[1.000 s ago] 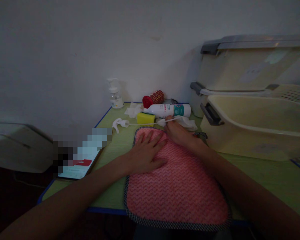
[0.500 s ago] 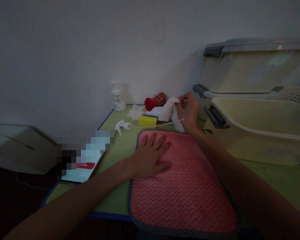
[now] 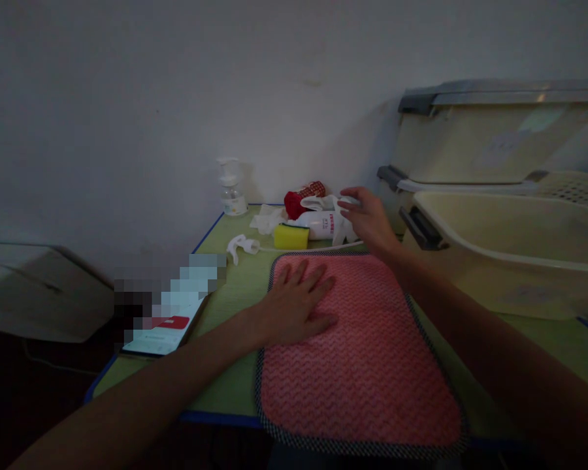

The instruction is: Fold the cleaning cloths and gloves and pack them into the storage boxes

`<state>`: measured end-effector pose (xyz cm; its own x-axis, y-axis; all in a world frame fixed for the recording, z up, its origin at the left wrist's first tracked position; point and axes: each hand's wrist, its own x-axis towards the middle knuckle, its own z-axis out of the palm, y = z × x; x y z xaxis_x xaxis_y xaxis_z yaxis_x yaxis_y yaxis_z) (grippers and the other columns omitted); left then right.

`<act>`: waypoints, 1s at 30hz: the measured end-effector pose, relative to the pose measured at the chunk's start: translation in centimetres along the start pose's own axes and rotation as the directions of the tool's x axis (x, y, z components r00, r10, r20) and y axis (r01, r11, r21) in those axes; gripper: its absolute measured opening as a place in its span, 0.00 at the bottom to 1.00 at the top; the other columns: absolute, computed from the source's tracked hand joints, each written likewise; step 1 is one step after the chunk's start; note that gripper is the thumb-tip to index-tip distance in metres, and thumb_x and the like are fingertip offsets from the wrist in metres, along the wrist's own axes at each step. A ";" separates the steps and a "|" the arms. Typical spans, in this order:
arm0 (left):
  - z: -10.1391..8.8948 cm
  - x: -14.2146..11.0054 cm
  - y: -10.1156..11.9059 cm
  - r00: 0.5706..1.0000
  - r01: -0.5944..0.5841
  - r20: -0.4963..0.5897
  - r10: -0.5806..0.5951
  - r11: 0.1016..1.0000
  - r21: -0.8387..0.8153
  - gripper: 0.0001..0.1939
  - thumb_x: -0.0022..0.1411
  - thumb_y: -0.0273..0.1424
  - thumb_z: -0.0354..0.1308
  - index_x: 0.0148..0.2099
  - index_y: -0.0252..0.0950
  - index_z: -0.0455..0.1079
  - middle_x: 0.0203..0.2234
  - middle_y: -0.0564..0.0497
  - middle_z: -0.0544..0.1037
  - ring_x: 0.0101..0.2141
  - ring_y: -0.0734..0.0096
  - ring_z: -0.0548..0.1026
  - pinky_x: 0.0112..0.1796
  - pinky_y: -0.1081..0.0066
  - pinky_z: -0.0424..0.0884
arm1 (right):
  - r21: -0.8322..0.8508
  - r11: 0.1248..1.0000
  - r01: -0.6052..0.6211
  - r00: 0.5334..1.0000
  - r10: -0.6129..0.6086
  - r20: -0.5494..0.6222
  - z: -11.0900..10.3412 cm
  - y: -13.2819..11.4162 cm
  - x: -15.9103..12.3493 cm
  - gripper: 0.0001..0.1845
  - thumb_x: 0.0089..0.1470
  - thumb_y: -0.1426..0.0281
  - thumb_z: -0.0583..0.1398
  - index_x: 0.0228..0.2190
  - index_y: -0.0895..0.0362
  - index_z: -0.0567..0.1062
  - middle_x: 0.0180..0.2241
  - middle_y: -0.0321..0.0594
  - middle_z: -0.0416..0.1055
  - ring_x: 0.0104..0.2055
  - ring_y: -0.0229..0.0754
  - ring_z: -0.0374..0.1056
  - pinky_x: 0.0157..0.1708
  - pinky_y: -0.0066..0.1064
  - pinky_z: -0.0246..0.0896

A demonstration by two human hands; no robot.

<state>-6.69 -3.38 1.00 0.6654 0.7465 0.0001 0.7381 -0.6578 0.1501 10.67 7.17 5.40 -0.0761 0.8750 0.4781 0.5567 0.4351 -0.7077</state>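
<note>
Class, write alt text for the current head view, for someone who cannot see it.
A left hand lies flat on a pink cloth; the right hand is near a white bottle lying on its side. A yellow sponge and a cream bin are nearby.

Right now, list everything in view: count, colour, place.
cloth: one, pink, table front
sponge: one, yellow, beyond cloth
spray nozzle: one, white, left of sponge
lying bottle: one, white, behind sponge
patterned bundle: one, red, behind lying bottle
crumpled sheets: at least two, white, around lying bottle
pump bottle: one, clear and white, far left corner
phone: one, pale screen, table's left edge
open bin: one, cream, right
lidded bins: two, cream and grey, behind open bin
perforated basket: one, cream, far right
boxy object: one, pale, left of table
table: one, green with blue edge, centre
wall: one, grey-white, background
left hand: one, bare, flat on cloth
right hand: one, bare, near lying bottle, contact unclear
</note>
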 end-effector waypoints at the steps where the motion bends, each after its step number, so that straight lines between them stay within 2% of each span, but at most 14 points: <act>1: -0.1 -0.1 0.0 1.000 -0.002 0.002 0.002 1.000 -0.001 0.34 0.62 0.52 0.37 0.65 0.40 0.44 0.64 0.43 0.44 0.62 0.42 0.42 0.56 0.41 0.46 | 0.093 0.995 -0.040 0.999 0.039 0.005 -0.3 0.1 -0.9 0.23 0.44 0.83 0.47 0.44 0.56 0.63 0.53 0.48 0.62 0.52 0.42 0.65 0.47 0.39 0.65; 4: -0.4 -0.2 0.0 1.000 -0.018 0.006 0.018 1.000 -0.002 0.35 0.62 0.52 0.38 0.65 0.39 0.45 0.64 0.41 0.45 0.62 0.43 0.44 0.56 0.42 0.46 | 0.190 0.981 -0.045 0.999 0.043 0.014 -1.7 0.3 -4.5 0.17 0.47 0.79 0.50 0.41 0.56 0.63 0.52 0.50 0.64 0.51 0.44 0.66 0.49 0.40 0.63; 6: -0.4 -0.1 0.0 1.000 -0.007 -0.030 0.007 1.000 -0.007 0.34 0.62 0.50 0.41 0.63 0.36 0.49 0.63 0.40 0.48 0.62 0.46 0.46 0.57 0.45 0.47 | 0.139 0.990 -0.039 0.999 0.037 0.019 -2.5 0.1 -7.0 0.15 0.48 0.77 0.49 0.40 0.57 0.64 0.47 0.50 0.67 0.48 0.45 0.68 0.46 0.41 0.65; 8: -0.1 0.3 0.0 0.993 0.025 -0.113 -0.029 0.999 -0.031 0.30 0.64 0.44 0.40 0.61 0.31 0.52 0.62 0.38 0.53 0.61 0.52 0.51 0.58 0.51 0.50 | 0.042 0.999 0.004 0.999 -0.006 0.050 -2.8 -0.3 -9.2 0.16 0.48 0.78 0.48 0.39 0.57 0.66 0.42 0.48 0.70 0.45 0.45 0.69 0.44 0.42 0.67; 11: 0.7 1.0 0.2 0.976 0.070 -0.201 -0.078 0.997 -0.045 0.26 0.66 0.35 0.36 0.61 0.25 0.52 0.60 0.36 0.56 0.61 0.60 0.53 0.58 0.57 0.52 | -0.136 0.972 0.191 0.964 -0.160 0.212 -1.8 -0.8 -11.1 0.24 0.48 0.80 0.46 0.46 0.58 0.67 0.47 0.48 0.69 0.50 0.45 0.65 0.50 0.43 0.62; 12: 0.9 1.1 0.3 0.977 0.082 -0.196 -0.087 0.996 -0.030 0.27 0.66 0.35 0.35 0.61 0.24 0.50 0.61 0.35 0.55 0.61 0.60 0.53 0.59 0.57 0.51 | -0.200 0.941 0.274 0.935 -0.212 0.285 -1.2 -0.9 -11.4 0.26 0.48 0.81 0.45 0.49 0.61 0.66 0.51 0.51 0.66 0.54 0.46 0.62 0.54 0.44 0.58; 14: 1.2 1.3 0.5 0.982 0.113 -0.153 -0.109 0.993 0.018 0.28 0.66 0.35 0.34 0.62 0.23 0.48 0.62 0.36 0.53 0.62 0.58 0.50 0.59 0.56 0.49 | -0.317 0.867 0.385 0.876 -0.234 0.422 0.1 -0.7 -11.6 0.28 0.50 0.79 0.45 0.54 0.69 0.62 0.57 0.58 0.59 0.60 0.48 0.53 0.57 0.45 0.52; 15: 1.3 1.3 0.5 0.983 0.130 -0.133 -0.123 0.991 0.041 0.28 0.66 0.36 0.33 0.63 0.23 0.47 0.62 0.37 0.52 0.62 0.57 0.49 0.59 0.55 0.48 | -0.362 0.835 0.414 0.850 -0.212 0.482 0.5 -0.5 -11.6 0.28 0.52 0.78 0.45 0.54 0.72 0.60 0.58 0.60 0.56 0.61 0.49 0.51 0.58 0.45 0.50; 18: 1.4 1.2 0.4 0.980 0.176 -0.107 -0.167 0.981 0.080 0.29 0.66 0.38 0.33 0.64 0.27 0.45 0.63 0.40 0.50 0.62 0.55 0.47 0.59 0.53 0.46 | -0.477 0.771 0.423 0.826 -0.112 0.552 0.8 0.2 -11.4 0.28 0.58 0.69 0.44 0.57 0.72 0.58 0.60 0.58 0.52 0.62 0.53 0.48 0.60 0.47 0.45; 23: 1.5 1.0 0.1 0.979 0.174 -0.117 -0.165 0.982 0.077 0.29 0.65 0.41 0.36 0.64 0.32 0.47 0.63 0.42 0.50 0.62 0.52 0.47 0.58 0.50 0.46 | -0.598 0.731 0.329 0.849 0.049 0.527 -0.9 0.9 -11.0 0.32 0.59 0.57 0.45 0.59 0.63 0.55 0.61 0.50 0.50 0.63 0.56 0.45 0.59 0.50 0.42; 25: 1.3 1.0 -0.1 0.977 0.159 -0.155 -0.149 0.986 0.049 0.27 0.64 0.41 0.40 0.61 0.32 0.52 0.61 0.40 0.56 0.61 0.52 0.52 0.58 0.51 0.50 | -0.627 0.722 0.291 0.864 0.084 0.497 -1.4 1.0 -11.0 0.33 0.59 0.56 0.45 0.59 0.61 0.56 0.61 0.49 0.50 0.63 0.56 0.45 0.59 0.51 0.43; 27: 0.8 0.9 -0.4 0.948 0.208 -0.248 -0.199 0.978 0.008 0.22 0.62 0.37 0.45 0.54 0.30 0.59 0.54 0.39 0.65 0.55 0.55 0.62 0.54 0.56 0.59 | -0.627 0.726 0.282 0.869 0.083 0.487 -1.5 1.1 -11.0 0.32 0.59 0.55 0.45 0.59 0.60 0.56 0.61 0.48 0.51 0.63 0.56 0.45 0.59 0.51 0.43; 30: -0.4 0.9 -1.4 0.830 0.380 -0.432 -0.352 0.925 -0.023 0.13 0.60 0.29 0.45 0.46 0.31 0.61 0.44 0.41 0.69 0.44 0.62 0.69 0.44 0.63 0.68 | -0.611 0.743 0.273 0.866 0.086 0.492 -1.5 1.1 -11.0 0.32 0.59 0.55 0.45 0.59 0.59 0.55 0.62 0.47 0.50 0.63 0.56 0.45 0.59 0.51 0.43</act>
<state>-7.19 -1.70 1.18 0.2445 0.8944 0.3745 0.9325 -0.3227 0.1619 13.38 -2.25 0.12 -0.4249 0.9000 0.0975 0.8983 0.4325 -0.0778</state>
